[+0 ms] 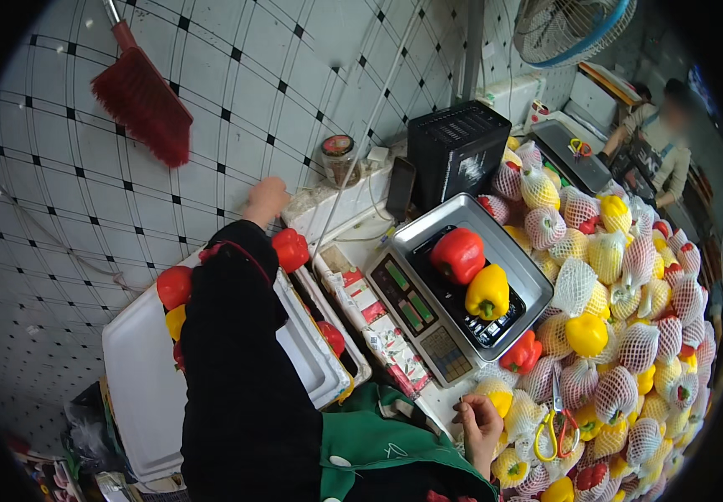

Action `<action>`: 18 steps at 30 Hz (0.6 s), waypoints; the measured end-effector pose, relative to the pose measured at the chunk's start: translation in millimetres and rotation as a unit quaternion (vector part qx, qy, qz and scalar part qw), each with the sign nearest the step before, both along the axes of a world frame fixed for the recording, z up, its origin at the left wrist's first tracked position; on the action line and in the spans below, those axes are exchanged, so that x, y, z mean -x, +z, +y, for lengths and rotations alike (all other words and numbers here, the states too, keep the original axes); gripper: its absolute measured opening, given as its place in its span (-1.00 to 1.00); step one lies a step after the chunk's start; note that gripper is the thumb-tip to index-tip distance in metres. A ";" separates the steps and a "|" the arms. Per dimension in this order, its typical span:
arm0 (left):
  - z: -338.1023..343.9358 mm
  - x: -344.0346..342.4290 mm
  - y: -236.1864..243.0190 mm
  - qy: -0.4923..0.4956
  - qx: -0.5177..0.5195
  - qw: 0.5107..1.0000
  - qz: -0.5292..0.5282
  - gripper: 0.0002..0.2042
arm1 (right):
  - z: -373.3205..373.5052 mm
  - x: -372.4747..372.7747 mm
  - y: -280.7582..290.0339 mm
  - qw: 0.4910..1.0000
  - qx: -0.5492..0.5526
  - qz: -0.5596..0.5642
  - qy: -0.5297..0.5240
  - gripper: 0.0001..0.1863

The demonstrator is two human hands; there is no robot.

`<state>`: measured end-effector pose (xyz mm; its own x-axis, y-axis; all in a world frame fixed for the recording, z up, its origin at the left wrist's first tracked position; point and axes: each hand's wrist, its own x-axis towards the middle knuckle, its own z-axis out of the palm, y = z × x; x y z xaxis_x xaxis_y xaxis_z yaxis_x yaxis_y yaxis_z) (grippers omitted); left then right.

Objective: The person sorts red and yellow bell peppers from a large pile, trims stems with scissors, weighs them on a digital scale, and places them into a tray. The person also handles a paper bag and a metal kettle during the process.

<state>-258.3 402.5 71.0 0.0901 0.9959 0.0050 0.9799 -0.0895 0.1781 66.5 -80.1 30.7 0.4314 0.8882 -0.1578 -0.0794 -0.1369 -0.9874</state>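
My left arm, in a black sleeve, stretches over the white foam boxes (pixel 140 360) toward the wall. My left hand (pixel 267 201) is by the end of a white ledge (pixel 315 209), above a red bell pepper (pixel 290 249); its fingers are hidden. Low beside the scale, my right hand (pixel 480 428) has thumb and fingers pinched together; anything between them is too small to make out. On the steel tray of the digital scale (pixel 422 322) lie a red bell pepper (pixel 458 255) and a yellow bell pepper (pixel 487 292).
Net-wrapped peppers (pixel 612 389) are heaped right of the scale, with orange-and-yellow scissors (pixel 556 422) on them. A black computer case (pixel 455 151), a phone (pixel 401 189) and a jar (pixel 339 159) stand behind. A red brush (pixel 144 105) hangs on the wall. Another person (pixel 658 142) is at far right.
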 end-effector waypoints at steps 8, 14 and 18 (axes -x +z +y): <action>22.6 -19.0 -52.5 -0.029 -0.096 0.990 0.103 -0.81 | -2.0 0.5 0.4 0.999 -0.003 -0.013 -0.034 -0.89; 36.6 -36.2 -67.0 -0.116 -0.108 0.977 0.139 -0.78 | -28.9 -19.9 5.9 0.986 -0.041 0.015 -0.158 -0.91; 59.7 -28.0 -80.3 -0.177 -0.107 0.968 0.142 -0.76 | -59.8 -38.2 7.5 0.969 -0.091 0.025 -0.229 -0.88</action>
<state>-230.3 462.2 -9.3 0.4534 0.8814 0.1326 0.8879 -0.4337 -0.1536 104.6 -139.9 38.2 0.7824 0.6210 -0.0475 -0.1388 0.0995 -0.9853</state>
